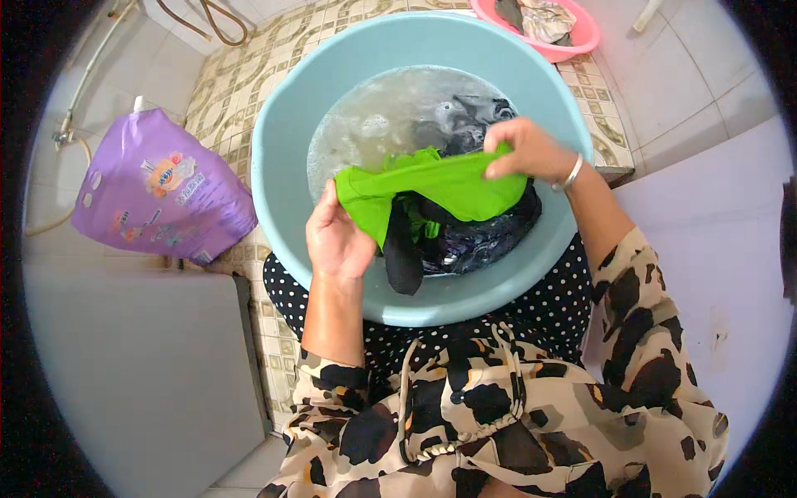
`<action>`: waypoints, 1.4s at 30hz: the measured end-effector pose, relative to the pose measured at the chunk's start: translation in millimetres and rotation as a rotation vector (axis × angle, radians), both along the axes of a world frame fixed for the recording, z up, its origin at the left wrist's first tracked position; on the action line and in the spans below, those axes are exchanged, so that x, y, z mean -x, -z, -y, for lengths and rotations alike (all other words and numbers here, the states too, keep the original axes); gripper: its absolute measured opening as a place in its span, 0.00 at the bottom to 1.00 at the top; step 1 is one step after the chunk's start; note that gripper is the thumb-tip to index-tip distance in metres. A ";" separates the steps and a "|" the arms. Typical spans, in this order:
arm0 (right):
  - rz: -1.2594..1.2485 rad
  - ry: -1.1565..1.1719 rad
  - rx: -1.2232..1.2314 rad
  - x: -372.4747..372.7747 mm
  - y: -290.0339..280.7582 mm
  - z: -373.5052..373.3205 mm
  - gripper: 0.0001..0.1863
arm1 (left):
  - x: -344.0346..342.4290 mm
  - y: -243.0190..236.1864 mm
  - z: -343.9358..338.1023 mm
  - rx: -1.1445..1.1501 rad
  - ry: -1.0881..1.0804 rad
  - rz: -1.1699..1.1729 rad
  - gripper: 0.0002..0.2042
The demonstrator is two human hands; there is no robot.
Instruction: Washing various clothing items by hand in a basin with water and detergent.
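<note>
A bright green garment with a dark hanging part is held stretched between my hands over a large light-blue plastic tub. My left hand grips its left corner at the tub's front left, palm turned up and thumb on the cloth. My right hand, with a silver bangle at the wrist, pinches the upper right edge of the green cloth. Below the garment, dark clothes lie in cloudy, slightly foamy water inside the tub.
A purple detergent pouch stands at left behind a grey boxy surface. A pink basin with cloths is behind the tub at right. A pale appliance-like panel borders the right. A tap and hose are on the tiled left wall.
</note>
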State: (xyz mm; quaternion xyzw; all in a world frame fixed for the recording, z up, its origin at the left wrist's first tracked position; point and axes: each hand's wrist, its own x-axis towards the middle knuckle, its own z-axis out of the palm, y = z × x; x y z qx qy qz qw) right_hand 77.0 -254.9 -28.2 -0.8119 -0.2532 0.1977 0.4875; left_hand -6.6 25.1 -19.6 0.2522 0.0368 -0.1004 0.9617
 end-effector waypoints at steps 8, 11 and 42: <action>-0.687 0.274 -1.122 -2.2 30.1 -22.4 0.05 | 2.1 19.2 5.7 0.055 0.062 -0.163 0.17; -0.451 0.308 -0.925 -14.6 61.8 -41.9 0.07 | -1.6 34.9 0.8 0.122 0.062 -0.179 0.17; 0.535 0.346 0.451 -27.6 50.3 -126.9 0.09 | -27.5 28.6 78.2 -0.113 0.140 -0.553 0.14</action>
